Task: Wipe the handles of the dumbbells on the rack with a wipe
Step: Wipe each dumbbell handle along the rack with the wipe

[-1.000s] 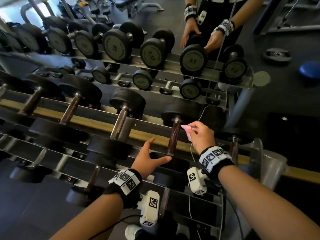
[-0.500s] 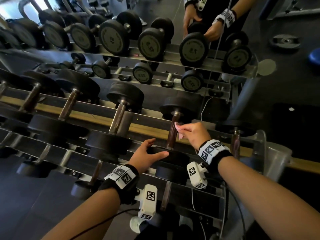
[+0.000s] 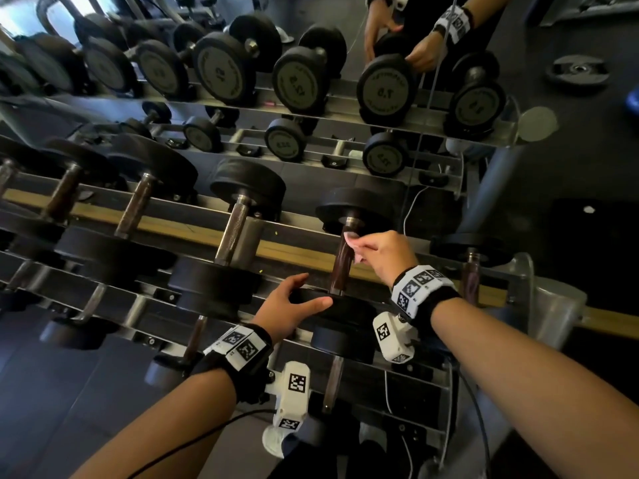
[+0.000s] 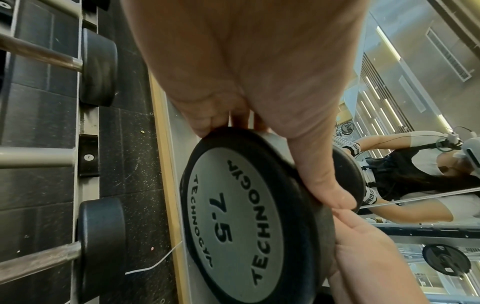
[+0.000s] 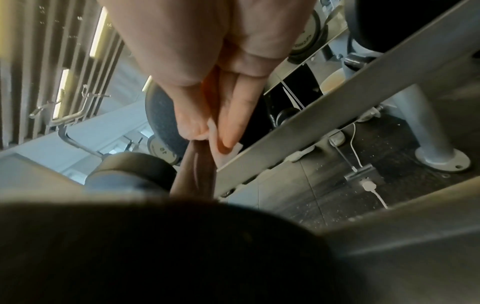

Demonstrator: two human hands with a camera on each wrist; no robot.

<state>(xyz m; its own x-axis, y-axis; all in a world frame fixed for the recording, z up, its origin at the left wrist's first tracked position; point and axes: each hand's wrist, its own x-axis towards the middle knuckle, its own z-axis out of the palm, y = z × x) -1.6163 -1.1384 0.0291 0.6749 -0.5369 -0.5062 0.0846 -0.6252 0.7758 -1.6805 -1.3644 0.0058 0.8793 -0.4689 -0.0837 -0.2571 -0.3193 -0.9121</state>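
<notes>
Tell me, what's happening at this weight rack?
A person is cleaning dumbbells on a rack in front of a mirror. The right hand pinches a pink wipe against the top of one dumbbell's brown handle. The left hand grips that 7.5 dumbbell's near head to steady it. The wipe is just below the far head.

Dim gym scene; daylight glares upper left in the head view, edges bend. Right wrist view blurred, its lower half dark.
</notes>
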